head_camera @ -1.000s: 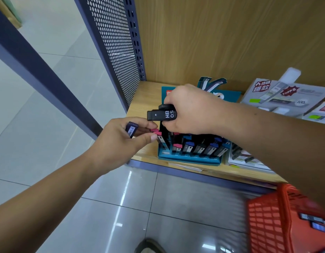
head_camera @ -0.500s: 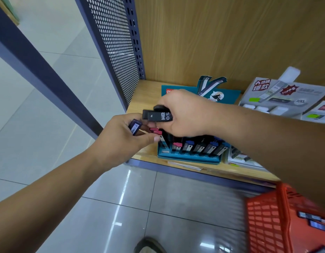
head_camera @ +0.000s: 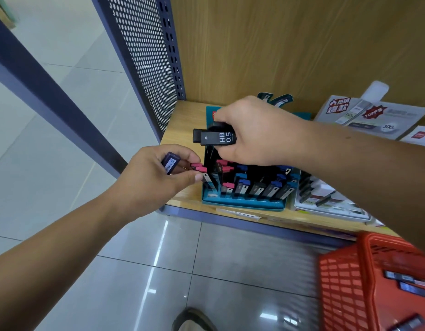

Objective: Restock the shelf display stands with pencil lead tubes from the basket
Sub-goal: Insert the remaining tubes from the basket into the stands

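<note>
A teal display stand (head_camera: pixel 242 204) sits on the wooden shelf (head_camera: pixel 182 120), holding several lead tubes with pink and blue caps. My right hand (head_camera: pixel 259 132) hovers over the stand's left side and grips black lead tubes (head_camera: pixel 215 137) marked HB 0.5, lying sideways. My left hand (head_camera: pixel 154 177) is at the stand's left edge; it holds a dark blue tube (head_camera: pixel 170 162) in the palm and pinches a pink-capped tube (head_camera: pixel 199 167) at the leftmost slot. A red basket (head_camera: pixel 345 283) at bottom right holds more tubes (head_camera: pixel 414 289).
A perforated dark metal side panel (head_camera: pixel 144 56) bounds the shelf on the left. A white display stand (head_camera: pixel 326 201) with more tubes sits right of the teal one, with printed cards (head_camera: pixel 369 113) behind. Tiled floor lies below; a shoe (head_camera: pixel 192 318) shows at the bottom.
My right hand has shifted slightly with the black HB tubes above the stand. My left hand stays at the leftmost slot with the pink-capped tube. The basket has drifted a little.
</note>
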